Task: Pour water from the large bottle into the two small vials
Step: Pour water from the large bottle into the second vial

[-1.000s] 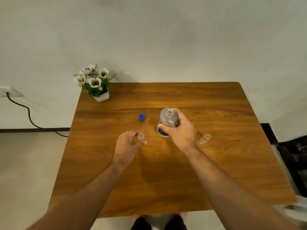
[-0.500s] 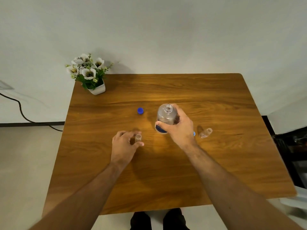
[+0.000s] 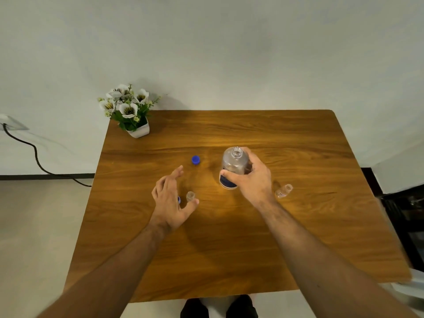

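The large clear bottle (image 3: 234, 165) with a dark blue label stands uncapped on the wooden table (image 3: 298, 226), and my right hand (image 3: 253, 180) is wrapped around its right side. A small clear vial (image 3: 190, 196) stands upright just right of my left hand (image 3: 171, 200), whose fingers are spread and apart from the vial. The second vial (image 3: 284, 191) stands to the right of my right wrist. A blue bottle cap (image 3: 195, 160) lies behind the left hand. A small blue cap (image 3: 179, 199) peeks out beside my left palm.
A white pot of white flowers (image 3: 130, 113) stands at the table's far left corner. A black cable (image 3: 34, 154) runs along the wall on the left. Dark furniture (image 3: 403, 214) stands beyond the right edge.
My left hand has let go of the small vial and opened, its fingers lifting away to the left. My right hand stays on the bottle. The camera view shifted slightly.
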{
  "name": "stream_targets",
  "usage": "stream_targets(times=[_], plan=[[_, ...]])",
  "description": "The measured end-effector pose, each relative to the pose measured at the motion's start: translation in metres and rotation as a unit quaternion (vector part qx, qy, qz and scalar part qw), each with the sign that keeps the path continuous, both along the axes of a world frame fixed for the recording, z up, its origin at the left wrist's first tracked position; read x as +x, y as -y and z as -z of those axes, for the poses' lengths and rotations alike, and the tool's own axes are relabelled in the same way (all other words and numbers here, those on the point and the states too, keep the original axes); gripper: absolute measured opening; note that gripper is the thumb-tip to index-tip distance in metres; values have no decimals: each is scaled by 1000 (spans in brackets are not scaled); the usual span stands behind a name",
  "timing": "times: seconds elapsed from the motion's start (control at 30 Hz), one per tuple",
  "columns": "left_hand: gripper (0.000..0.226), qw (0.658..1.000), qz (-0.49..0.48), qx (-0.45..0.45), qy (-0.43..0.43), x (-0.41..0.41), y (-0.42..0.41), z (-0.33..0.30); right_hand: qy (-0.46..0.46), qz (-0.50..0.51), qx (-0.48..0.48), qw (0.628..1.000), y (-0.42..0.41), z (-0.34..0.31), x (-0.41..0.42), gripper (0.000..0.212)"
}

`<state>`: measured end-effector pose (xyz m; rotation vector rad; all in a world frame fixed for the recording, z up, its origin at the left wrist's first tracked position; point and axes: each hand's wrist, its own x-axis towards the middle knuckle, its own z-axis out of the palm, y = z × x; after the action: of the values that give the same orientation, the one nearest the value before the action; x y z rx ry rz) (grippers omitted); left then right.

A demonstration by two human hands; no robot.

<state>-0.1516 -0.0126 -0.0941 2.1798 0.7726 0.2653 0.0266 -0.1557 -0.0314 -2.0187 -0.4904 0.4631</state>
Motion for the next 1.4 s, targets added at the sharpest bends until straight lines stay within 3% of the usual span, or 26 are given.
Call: stream_targets(times=[0.33, 0.43, 0.53, 0.6, 0.73, 1.0, 1.23, 1.4], plan=[[88, 997, 1, 20, 76, 64, 17, -64, 32, 37, 46, 998, 17, -62, 43, 85], [81, 998, 7, 18, 54, 91, 36, -70, 46, 45, 58, 996, 32, -72, 66, 79], [52, 998, 13, 55, 11, 120, 60, -64, 57, 50, 61, 995, 52, -71, 89, 76], [44, 998, 21, 52, -21, 140, 80, -56, 63, 57, 53, 995, 65, -65, 105, 74], [55, 995, 46, 12, -91, 172, 121, -40, 66, 68, 31, 995, 94, -47, 131, 79], [68, 984, 111, 51, -132, 200, 164, -6, 45, 68, 3, 997, 139, -17, 162, 76], [20, 986, 53, 50, -153, 214, 176, 0, 38, 61, -4, 997, 151, -12, 167, 74], [22, 989, 12, 18, -147, 219, 176, -18, 36, 50, -1, 998, 155, -17, 167, 78]])
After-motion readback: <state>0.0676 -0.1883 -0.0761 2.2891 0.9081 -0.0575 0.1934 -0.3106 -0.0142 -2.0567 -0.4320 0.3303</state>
